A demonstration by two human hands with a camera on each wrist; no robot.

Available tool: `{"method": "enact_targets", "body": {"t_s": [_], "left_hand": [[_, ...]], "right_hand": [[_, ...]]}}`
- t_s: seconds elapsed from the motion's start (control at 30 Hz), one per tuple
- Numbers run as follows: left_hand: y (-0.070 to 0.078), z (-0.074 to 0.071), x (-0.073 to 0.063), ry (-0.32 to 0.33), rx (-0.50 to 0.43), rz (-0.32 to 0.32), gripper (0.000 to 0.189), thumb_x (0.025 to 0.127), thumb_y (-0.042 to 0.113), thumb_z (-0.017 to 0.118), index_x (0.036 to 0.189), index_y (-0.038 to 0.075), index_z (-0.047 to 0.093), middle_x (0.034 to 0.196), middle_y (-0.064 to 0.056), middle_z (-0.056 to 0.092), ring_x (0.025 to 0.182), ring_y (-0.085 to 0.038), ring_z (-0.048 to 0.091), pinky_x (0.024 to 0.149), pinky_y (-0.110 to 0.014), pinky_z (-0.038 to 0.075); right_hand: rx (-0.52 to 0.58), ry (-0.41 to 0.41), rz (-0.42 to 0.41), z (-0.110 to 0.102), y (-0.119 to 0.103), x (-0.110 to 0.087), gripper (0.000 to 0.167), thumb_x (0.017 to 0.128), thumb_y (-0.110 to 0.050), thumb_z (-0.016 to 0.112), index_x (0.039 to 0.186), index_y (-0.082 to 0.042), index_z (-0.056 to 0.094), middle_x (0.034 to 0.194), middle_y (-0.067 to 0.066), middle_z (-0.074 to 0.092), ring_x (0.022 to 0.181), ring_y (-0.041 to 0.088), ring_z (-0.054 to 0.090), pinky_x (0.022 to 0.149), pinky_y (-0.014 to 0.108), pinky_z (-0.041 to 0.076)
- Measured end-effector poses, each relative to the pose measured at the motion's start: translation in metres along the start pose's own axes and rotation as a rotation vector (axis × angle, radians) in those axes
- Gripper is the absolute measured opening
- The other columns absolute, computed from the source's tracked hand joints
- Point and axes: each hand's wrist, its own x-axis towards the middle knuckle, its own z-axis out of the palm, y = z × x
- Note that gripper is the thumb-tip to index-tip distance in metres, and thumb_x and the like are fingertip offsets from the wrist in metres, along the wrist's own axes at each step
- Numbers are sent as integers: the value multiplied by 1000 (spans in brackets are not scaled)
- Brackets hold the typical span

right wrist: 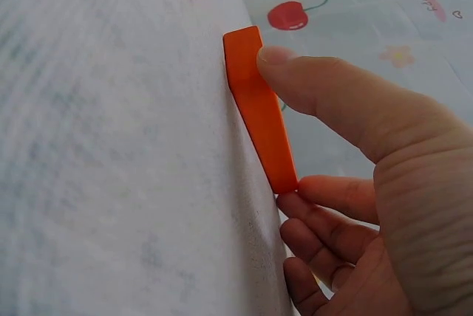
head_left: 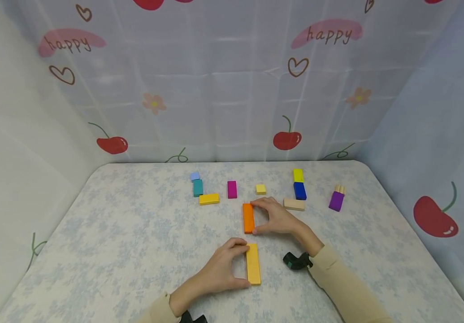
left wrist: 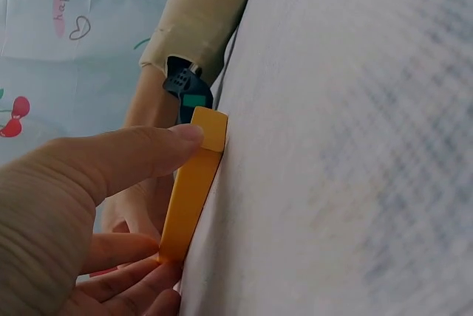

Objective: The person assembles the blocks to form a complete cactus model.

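Observation:
My left hand (head_left: 222,268) grips a long yellow block (head_left: 253,264) by its two ends, thumb at the near end and fingers at the far one. The left wrist view shows the same yellow block (left wrist: 194,183) lying against the cloth. Just beyond it, my right hand (head_left: 276,217) pinches an orange block (head_left: 248,218) lengthwise between thumb and fingertips. In the right wrist view the thumb lies on one end of the orange block (right wrist: 260,113), with fingertips at the other. The two blocks lie roughly in line, with a gap between them.
Behind the hands lie a yellow block (head_left: 209,199), teal block (head_left: 197,188), light blue block (head_left: 195,176), magenta block (head_left: 232,189) and pale yellow block (head_left: 260,189). Further right are a beige block (head_left: 294,204), blue block (head_left: 300,190), lime block (head_left: 298,175) and purple block (head_left: 336,201) with beige sticks.

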Motion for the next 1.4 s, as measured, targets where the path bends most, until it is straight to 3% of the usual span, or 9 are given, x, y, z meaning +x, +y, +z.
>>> {"method": "enact_targets", "body": {"t_s": [0.53, 1.07, 1.4], "left_hand": [[-3, 1, -1, -11, -1, 8, 74, 73, 32, 86, 135, 2, 57, 139, 0, 48, 126, -16, 49, 107, -37, 44], [-5, 1, -1, -10, -6, 6, 77, 73, 34, 86, 136, 2, 56, 142, -1, 45, 128, -13, 51, 108, -36, 43], [-4, 1, 0, -4, -10, 10, 77, 73, 34, 87, 136, 1, 56, 140, 1, 45, 126, -12, 51, 108, -35, 43]], "right_hand": [[-72, 9, -22, 2, -3, -7, 81, 72, -42, 85, 137, -6, 54, 138, 11, 56, 126, 28, 47, 107, 52, 41], [-56, 36, -67, 7, -3, -19, 69, 80, -40, 79, 137, -9, 55, 138, 9, 55, 122, 26, 47, 103, 52, 43], [-47, 35, -57, 7, -9, -22, 71, 76, -43, 81, 134, -9, 57, 134, 8, 58, 117, 23, 48, 100, 50, 44]]}}
